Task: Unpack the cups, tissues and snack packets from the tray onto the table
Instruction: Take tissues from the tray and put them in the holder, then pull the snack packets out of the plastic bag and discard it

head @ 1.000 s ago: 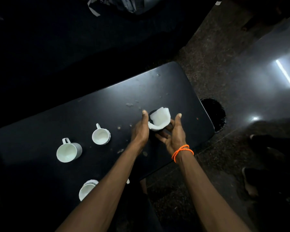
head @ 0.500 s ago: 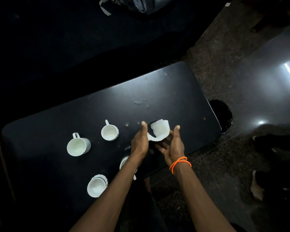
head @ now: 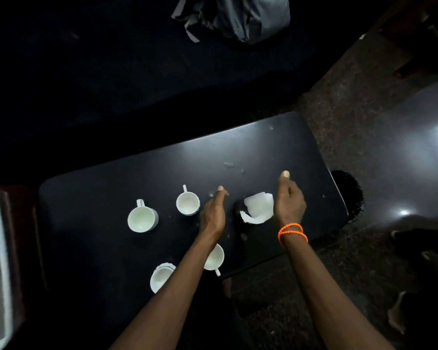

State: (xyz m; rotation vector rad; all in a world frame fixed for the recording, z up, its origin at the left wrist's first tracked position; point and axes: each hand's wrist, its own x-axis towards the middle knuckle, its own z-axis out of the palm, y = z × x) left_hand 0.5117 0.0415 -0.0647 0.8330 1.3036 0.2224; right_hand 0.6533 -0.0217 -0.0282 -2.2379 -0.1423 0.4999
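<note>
No writing readable anywhere. Tissues [head: 259, 207] now on table [head: 276, 150], near right edge, beside small dark holder; half second ago held up between both hands. Left hand [head: 213, 214] and right hand [head: 290, 202] flank them, fingers loosely spread, gripping nothing, apart from tissues. Four white cups [head: 142, 218] stand toward left and near edge. Tray [head: 0, 248] edge appeared far left.

Both bare forearms reach forward from the near edge. The left hand [head: 213, 213] is open, thumb up, fingers loose and holding nothing. The right hand [head: 288, 200] is open too, thumb raised, an orange bracelet [head: 292, 232] at its wrist.
</note>
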